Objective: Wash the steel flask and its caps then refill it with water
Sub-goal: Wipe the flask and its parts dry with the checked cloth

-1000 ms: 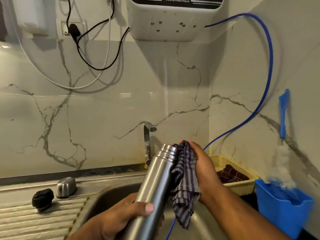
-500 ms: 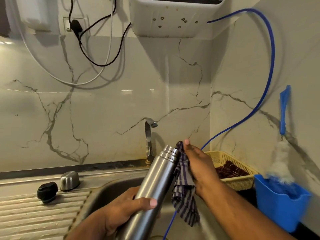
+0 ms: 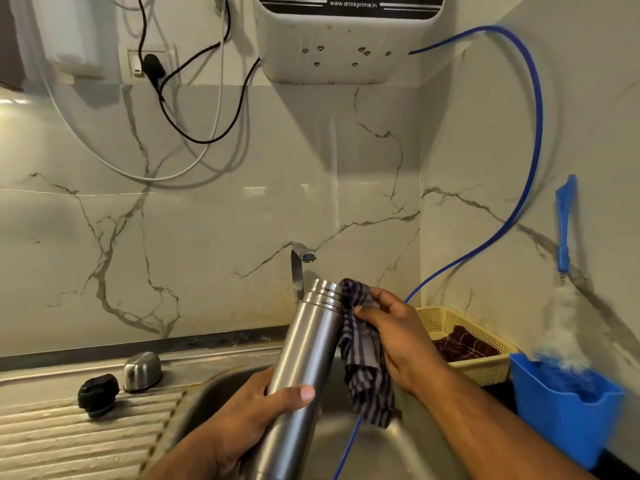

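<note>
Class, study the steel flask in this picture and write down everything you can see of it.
The steel flask is a slim cylinder of brushed, silvery metal with ridged threads around its neck. Its caps are off. It is tilted, mouth up and away from the person, above the sink. The left hand wraps its lower body, thumb across the front. The right hand presses a checked cloth against its upper side near the neck. Its base is out of view.

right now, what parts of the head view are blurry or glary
Head view: the bottle brush and blue holder at the right edge are smeared by blur; soft glare streaks the marble wall; the steel flask and checked cloth stay sharp; wide-angle bending at the edges.
</note>
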